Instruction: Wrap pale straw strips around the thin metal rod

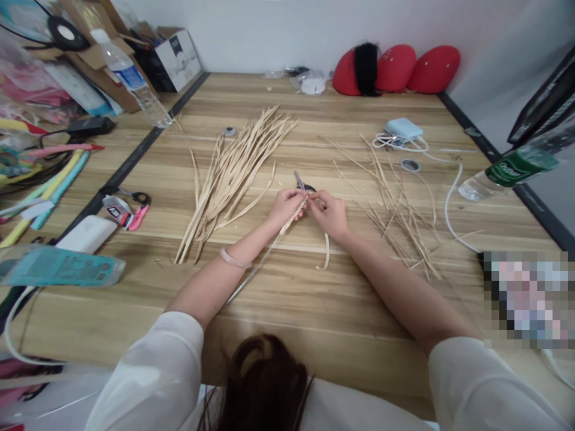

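Near the middle of the table, my left hand [290,205] is closed around a thin metal rod [251,274] whose upper part is wrapped in a pale woven strip [293,219]. My right hand [330,214] meets it at the upper end, thumb and fingers pinched on a pale flat straw strip [327,251] that hangs down below. Just beyond the fingertips lie scissors [302,181], partly covered by the hands. A bundle of dry straw strips [238,173] spreads to the left, and thinner loose strips [395,203] are scattered to the right.
Water bottles stand at the left [135,81] and lean at the right [512,170]. Red domed pieces [395,69] rest against the wall. A light blue box [404,128] with a white cable, a second pair of scissors [130,194] and a blue bottle [63,266] flank the work area.
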{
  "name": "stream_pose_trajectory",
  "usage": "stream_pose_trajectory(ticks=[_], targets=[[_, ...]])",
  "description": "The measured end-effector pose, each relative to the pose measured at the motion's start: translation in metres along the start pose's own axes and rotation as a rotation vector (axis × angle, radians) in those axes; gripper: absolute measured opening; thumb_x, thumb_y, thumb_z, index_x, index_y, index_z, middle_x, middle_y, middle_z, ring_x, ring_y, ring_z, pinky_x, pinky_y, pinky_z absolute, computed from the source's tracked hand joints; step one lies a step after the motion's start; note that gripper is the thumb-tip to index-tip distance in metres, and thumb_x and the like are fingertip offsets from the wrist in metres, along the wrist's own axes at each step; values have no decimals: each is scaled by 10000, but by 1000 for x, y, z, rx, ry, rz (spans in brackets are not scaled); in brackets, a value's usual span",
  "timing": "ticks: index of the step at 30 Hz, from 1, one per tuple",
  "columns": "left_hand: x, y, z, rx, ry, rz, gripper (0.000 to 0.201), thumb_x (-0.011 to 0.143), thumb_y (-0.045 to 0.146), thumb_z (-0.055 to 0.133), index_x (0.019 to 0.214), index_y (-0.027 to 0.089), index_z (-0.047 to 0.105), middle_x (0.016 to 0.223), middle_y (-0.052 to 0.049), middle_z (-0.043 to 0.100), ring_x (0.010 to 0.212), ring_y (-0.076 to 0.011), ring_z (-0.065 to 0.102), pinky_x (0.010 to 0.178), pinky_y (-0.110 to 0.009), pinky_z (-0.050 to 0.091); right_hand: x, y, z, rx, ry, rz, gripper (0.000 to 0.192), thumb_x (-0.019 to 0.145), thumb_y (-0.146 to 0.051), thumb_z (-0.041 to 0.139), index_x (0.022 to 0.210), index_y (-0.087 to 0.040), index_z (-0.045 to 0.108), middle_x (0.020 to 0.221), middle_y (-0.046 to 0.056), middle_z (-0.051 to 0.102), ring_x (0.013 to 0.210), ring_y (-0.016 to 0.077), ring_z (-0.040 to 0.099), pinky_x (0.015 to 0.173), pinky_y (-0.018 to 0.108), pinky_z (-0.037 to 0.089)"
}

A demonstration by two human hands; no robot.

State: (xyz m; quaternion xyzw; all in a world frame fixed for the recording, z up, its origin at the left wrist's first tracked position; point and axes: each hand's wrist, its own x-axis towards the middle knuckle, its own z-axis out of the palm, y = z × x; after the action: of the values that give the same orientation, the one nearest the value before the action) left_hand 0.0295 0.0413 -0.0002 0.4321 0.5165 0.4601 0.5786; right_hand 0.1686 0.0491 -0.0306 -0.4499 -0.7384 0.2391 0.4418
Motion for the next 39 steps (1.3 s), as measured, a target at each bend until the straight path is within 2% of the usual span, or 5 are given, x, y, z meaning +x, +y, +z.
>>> stream_pose_trajectory(ticks=[7,12,20,27,39], targets=[[1,0,1,53,23,-13,140,854,179,484,781,126,591,510,56,515,328,-36,446,321,-162,289,0,-1,-1,-1,-27,17,133,823,-276,529,814,-173,612,455,-85,367,433,76,317,501,222,285],[0,0,2,41,36,-14,241,888,210,431,697,131,555,510,48,505,328,-41,447,314,-172,289,0,-1,-1,13,-28,19,132,824,-270,531,826,-173,620,461,-85,367,436,77,329,507,223,290],[-1,0,1,-5,33,1,146,860,183,515,752,119,589,510,56,502,343,-31,440,320,-160,291,0,0,0,22,-25,14,111,811,-237,527,824,-169,613,456,-91,362,429,76,332,510,224,290],[0,0,0,31,27,4,271,891,239,484,663,118,564,530,36,529,346,-32,451,317,-169,300,0,2,0,33,-26,6,118,822,-257,526,820,-175,611,452,-92,353,422,74,313,497,226,273],[-3,0,2,37,10,12,222,855,251,548,680,120,587,514,47,509,347,-30,439,321,-166,287,0,-1,-1,46,-44,23,109,807,-267,523,777,-182,583,449,-87,381,416,71,319,485,221,266]])
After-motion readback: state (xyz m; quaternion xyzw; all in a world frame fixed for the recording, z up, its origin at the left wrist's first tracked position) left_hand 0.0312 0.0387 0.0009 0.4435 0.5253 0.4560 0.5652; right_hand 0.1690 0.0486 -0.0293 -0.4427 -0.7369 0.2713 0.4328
